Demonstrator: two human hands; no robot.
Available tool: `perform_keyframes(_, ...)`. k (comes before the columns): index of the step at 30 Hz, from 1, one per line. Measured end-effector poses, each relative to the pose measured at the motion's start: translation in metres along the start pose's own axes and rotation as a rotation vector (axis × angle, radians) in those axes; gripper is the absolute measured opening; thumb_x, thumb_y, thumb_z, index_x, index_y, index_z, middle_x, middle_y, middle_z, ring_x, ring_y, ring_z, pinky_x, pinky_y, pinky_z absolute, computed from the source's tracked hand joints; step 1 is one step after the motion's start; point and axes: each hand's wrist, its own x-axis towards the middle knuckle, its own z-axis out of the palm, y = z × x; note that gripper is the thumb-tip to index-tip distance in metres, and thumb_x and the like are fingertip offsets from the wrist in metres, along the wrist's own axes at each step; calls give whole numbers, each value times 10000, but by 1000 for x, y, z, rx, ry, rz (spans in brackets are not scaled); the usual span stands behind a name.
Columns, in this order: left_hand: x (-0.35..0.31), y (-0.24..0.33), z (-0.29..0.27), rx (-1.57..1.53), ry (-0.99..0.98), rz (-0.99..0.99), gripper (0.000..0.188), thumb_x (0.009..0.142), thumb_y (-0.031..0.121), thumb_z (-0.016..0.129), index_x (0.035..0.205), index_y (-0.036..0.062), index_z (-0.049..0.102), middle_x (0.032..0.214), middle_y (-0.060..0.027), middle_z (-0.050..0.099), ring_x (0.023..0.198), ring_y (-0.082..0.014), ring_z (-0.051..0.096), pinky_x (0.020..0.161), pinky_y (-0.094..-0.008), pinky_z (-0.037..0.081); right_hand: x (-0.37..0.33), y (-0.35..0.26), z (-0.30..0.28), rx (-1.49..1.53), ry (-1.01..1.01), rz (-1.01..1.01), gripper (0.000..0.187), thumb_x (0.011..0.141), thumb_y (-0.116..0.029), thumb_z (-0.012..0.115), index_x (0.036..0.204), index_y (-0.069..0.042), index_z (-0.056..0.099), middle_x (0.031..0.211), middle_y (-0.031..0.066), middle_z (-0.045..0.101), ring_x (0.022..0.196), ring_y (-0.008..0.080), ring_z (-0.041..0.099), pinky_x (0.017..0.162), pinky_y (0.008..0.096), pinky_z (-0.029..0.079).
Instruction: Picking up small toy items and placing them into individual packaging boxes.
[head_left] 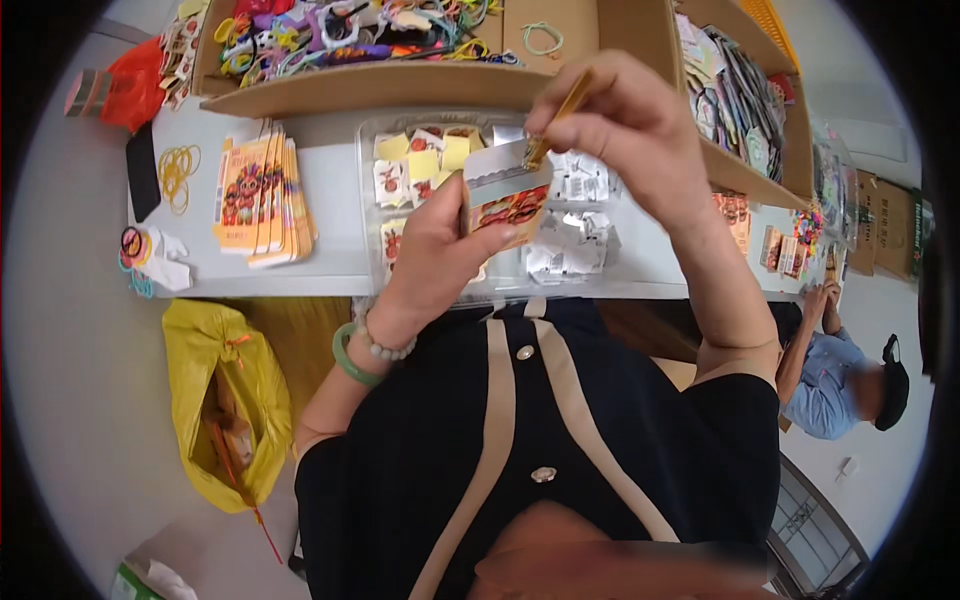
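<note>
My left hand grips a small printed packet, grey along its upper part with an orange and red picture below. Its thumb lies across the packet's lower front. Over the packet's top edge, my right hand pinches a thin golden-brown strip, whose lower end meets that edge. I cannot make out exactly what the strip is. Beneath both hands stands a clear plastic tray. White cards with red pictures and yellow squares fill its left side; white printed slips lie in its right side.
Fanned orange picture cards lie left of the tray, near yellow rubber bands and a black phone. A cardboard box of colourful trinkets edges the far side; another box holds packets. Another person sits at right.
</note>
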Motion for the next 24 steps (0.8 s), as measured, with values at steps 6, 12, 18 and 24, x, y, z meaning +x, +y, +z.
perform_keyframes(6, -5, -2, 2, -3, -27, 4, 291, 825, 28, 629, 1090, -26, 522, 1006, -47, 601, 913, -84, 556, 808, -246, 475, -21, 2, 22, -777, -238, -154, 269, 780, 1, 631, 1042, -45, 586, 830, 128, 616, 794, 259, 618, 680, 340, 489)
perform_keyframes(12, -9, -4, 5, -60, 5, 21, 287, 821, -21, 610, 1093, -30, 520, 1014, -48, 598, 921, -85, 557, 821, -241, 475, -30, -5, 35, -830, -197, -139, 370, 740, 36, 630, 1091, -56, 558, 899, 139, 604, 821, 317, 600, 704, 396, 487)
perform_keyframes(18, -11, -2, 0, -110, -3, -1, 296, 814, -46, 612, 1096, -27, 524, 1025, -35, 593, 922, -79, 556, 819, -235, 477, -31, 2, 25, -838, -91, -237, 328, 737, 51, 638, 1047, -44, 589, 930, 129, 602, 844, 314, 588, 719, 354, 488)
perform_keyframes(24, -11, 3, -5, -67, 39, -26, 316, 825, -48, 608, 1129, -21, 529, 1047, -40, 595, 947, -88, 569, 842, -243, 480, -36, 15, 21, -737, 61, -293, 216, 752, 64, 641, 957, 2, 618, 899, 108, 620, 838, 250, 599, 710, 306, 473)
